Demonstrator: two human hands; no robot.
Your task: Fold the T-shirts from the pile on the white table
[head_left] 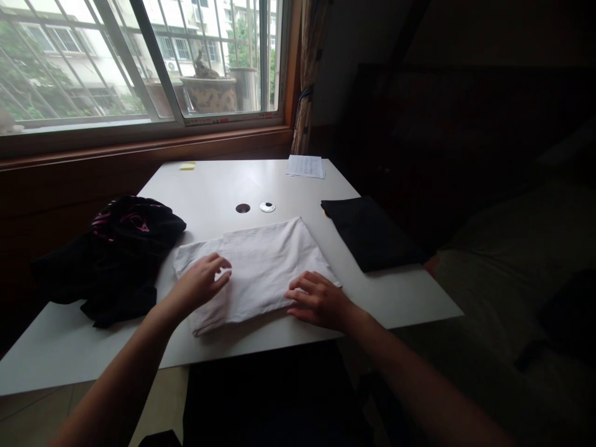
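Note:
A folded white cloth lies on the white table in front of me. My left hand rests on the cloth's left part, fingers slightly curled and apart, holding nothing. My right hand lies flat on the cloth's near right corner with its fingers spread. Both hands press on the fabric without gripping it.
A heap of black clothing with pink trim sits at the table's left. A folded black garment lies at the right edge. Papers and a yellow note pad lie at the far side, below the window. A cable hole is mid-table.

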